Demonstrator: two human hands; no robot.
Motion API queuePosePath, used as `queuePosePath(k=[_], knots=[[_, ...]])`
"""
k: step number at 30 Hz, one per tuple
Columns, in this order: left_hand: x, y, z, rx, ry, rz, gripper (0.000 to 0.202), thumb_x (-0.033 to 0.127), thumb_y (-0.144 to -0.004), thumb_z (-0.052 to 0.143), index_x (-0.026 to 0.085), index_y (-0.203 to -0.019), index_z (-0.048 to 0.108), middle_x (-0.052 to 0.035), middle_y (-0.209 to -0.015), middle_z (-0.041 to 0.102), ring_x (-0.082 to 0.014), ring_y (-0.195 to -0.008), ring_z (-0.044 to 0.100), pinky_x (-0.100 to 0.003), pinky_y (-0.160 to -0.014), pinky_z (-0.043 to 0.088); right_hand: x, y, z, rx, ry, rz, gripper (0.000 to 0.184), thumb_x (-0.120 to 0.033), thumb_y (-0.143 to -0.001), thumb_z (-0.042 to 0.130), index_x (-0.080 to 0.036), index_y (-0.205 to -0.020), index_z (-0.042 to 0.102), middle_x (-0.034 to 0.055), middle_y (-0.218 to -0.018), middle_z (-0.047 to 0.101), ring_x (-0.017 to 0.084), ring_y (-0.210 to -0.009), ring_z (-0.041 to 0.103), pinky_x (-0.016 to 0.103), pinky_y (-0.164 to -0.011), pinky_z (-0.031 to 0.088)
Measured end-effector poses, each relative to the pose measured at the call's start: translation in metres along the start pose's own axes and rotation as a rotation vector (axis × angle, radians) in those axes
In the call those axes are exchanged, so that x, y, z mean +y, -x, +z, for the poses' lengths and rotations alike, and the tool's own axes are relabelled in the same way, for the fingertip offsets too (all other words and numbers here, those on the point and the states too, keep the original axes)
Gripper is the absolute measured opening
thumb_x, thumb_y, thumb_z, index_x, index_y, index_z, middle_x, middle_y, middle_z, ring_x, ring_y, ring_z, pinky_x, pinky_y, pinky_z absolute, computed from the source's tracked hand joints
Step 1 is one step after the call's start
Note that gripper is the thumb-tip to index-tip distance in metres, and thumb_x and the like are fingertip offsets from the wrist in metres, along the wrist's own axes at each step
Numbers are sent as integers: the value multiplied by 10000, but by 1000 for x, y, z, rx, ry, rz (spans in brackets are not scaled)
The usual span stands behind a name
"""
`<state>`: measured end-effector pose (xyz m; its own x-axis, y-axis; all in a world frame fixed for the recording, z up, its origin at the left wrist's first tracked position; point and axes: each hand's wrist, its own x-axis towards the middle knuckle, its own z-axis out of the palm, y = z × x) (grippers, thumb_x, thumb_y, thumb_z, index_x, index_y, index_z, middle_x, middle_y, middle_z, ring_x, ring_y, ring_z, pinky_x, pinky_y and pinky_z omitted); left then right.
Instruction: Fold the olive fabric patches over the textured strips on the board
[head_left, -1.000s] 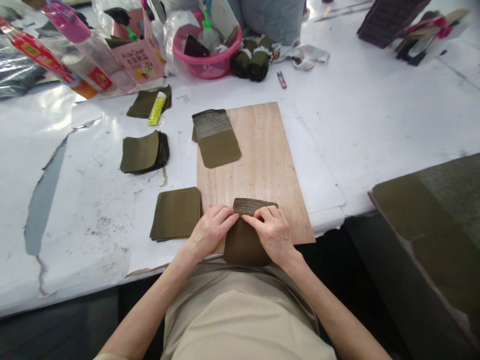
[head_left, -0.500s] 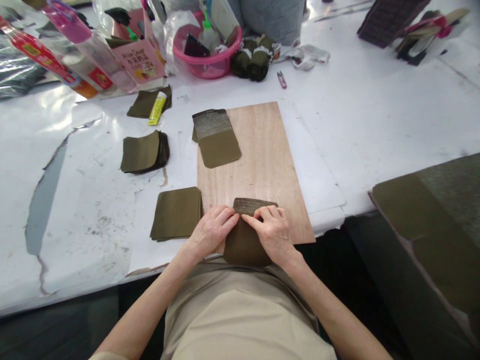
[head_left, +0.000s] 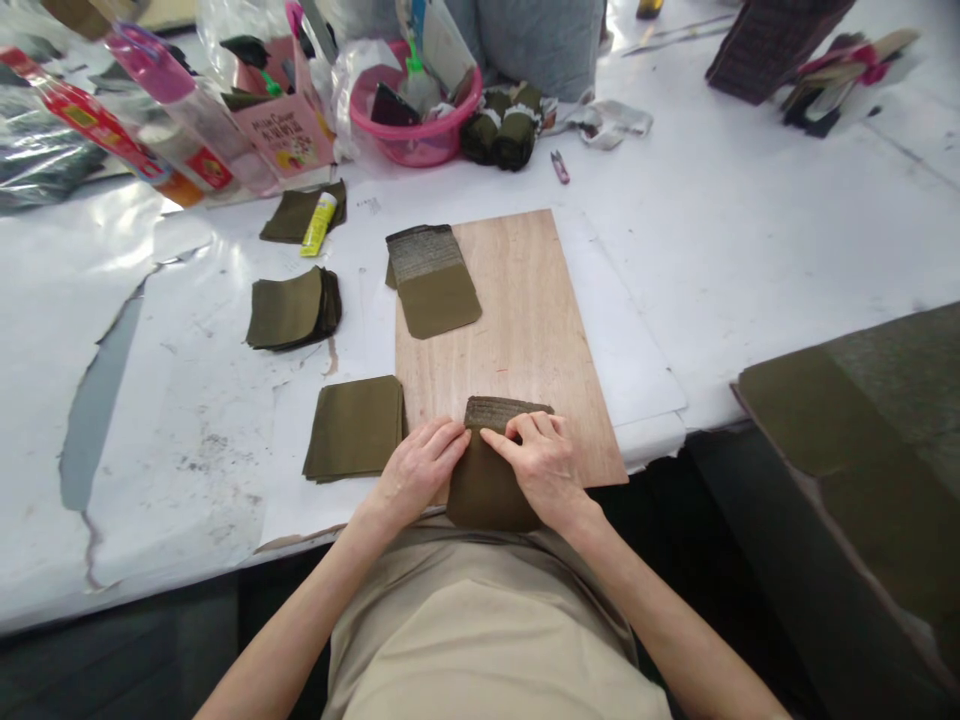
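An olive fabric piece (head_left: 487, 490) with a grey woven strip along its far edge lies at the near end of a plywood board (head_left: 517, 330). My left hand (head_left: 420, 468) presses on its left side, fingers curled and together at the fabric's upper left corner. My right hand (head_left: 544, 465) rests on its right side, fingertips pinching the fabric just below the strip. The fingertips of both hands almost meet. A similar olive piece with a grey strip (head_left: 433, 280) lies at the board's far left corner.
A flat olive stack (head_left: 354, 428) lies left of the board, another stack (head_left: 291, 310) farther back, and a yellow glue tube (head_left: 318, 223) on more olive pieces. A pink basin (head_left: 412, 130), rolled olive fabric (head_left: 504, 128), small snips (head_left: 559, 167) and packaging stand at the back. Olive-covered panels (head_left: 862, 440) lie at right.
The hands stay on the fabric piece with hardly any shift. The view has tipped slightly, so the table items sit a little lower in the picture.
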<state>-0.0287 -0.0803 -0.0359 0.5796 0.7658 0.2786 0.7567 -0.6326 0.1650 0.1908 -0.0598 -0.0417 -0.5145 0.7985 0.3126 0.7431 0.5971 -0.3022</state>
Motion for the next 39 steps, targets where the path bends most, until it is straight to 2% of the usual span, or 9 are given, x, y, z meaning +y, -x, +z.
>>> queuePosePath(k=[4, 7, 11, 15, 19, 23, 31, 35, 39], knots=[[6, 3, -1, 121, 54, -169, 166, 126, -937, 482, 135, -1016, 628, -107, -1063, 615, -206, -1035, 563, -359, -910, 530, 0, 1, 2, 9, -13, 6, 242, -210, -945, 551, -303, -1139, 661, 13, -873, 582, 162, -864, 459, 335, -799, 299], [14, 0, 1, 226, 83, -255, 193, 109, -925, 491, 154, -1053, 628, -99, -1060, 622, -202, -1044, 564, -369, -930, 516, -1, 1, 2, 8, -13, 4, 242, -207, -947, 546, -302, -1138, 660, 13, -871, 582, 163, -861, 458, 337, -796, 299], [24, -4, 6, 121, 41, -203, 304, 118, -929, 482, 159, -1212, 585, -99, -1132, 636, -223, -1122, 544, -392, -986, 479, -1, -1, 1, -20, -13, 12, 214, -242, -948, 549, -295, -1115, 670, 20, -875, 583, 170, -870, 459, 340, -794, 303], [27, -5, 9, 37, -53, -199, 320, 147, -939, 488, 148, -1245, 579, -103, -1147, 641, -237, -1126, 541, -388, -961, 470, 1, -3, -4, -18, -44, 35, 191, -257, -930, 582, -297, -1087, 683, 12, -872, 598, 164, -868, 468, 331, -789, 307], [27, -5, 8, 30, -78, -193, 311, 159, -946, 488, 157, -1240, 591, -97, -1123, 650, -231, -1107, 546, -376, -938, 462, 9, -3, -11, 13, -110, 42, 155, -259, -915, 611, -294, -1035, 703, 1, -855, 620, 150, -868, 488, 316, -786, 308], [27, -6, 6, 16, -86, -188, 315, 164, -946, 491, 173, -1243, 597, -97, -1123, 646, -235, -1107, 542, -376, -928, 459, 17, 0, -16, -15, -112, 41, 144, -248, -911, 615, -292, -1006, 714, 2, -829, 618, 150, -861, 488, 307, -771, 313], [28, -8, 3, -16, -136, -166, 343, 152, -929, 516, 196, -1261, 593, -97, -1113, 633, -241, -1106, 542, -369, -931, 453, 20, 7, -15, -27, -78, 10, 236, -187, -925, 575, -299, -1098, 689, 7, -841, 593, 156, -859, 477, 299, -755, 336], [28, -6, 5, -47, -165, -163, 375, 163, -932, 513, 204, -1302, 558, -108, -1186, 611, -252, -1184, 510, -393, -981, 434, 18, 10, -14, -22, -74, 28, 252, -189, -937, 552, -300, -1122, 682, 18, -881, 592, 165, -872, 471, 304, -782, 350], [26, -5, 7, -69, -164, -92, 410, 150, -938, 494, 172, -1347, 506, -111, -1249, 587, -247, -1230, 482, -399, -1037, 402, 17, 10, -14, -4, -69, 38, 248, -186, -929, 564, -299, -1112, 688, 16, -868, 585, 162, -859, 473, 298, -779, 359]])
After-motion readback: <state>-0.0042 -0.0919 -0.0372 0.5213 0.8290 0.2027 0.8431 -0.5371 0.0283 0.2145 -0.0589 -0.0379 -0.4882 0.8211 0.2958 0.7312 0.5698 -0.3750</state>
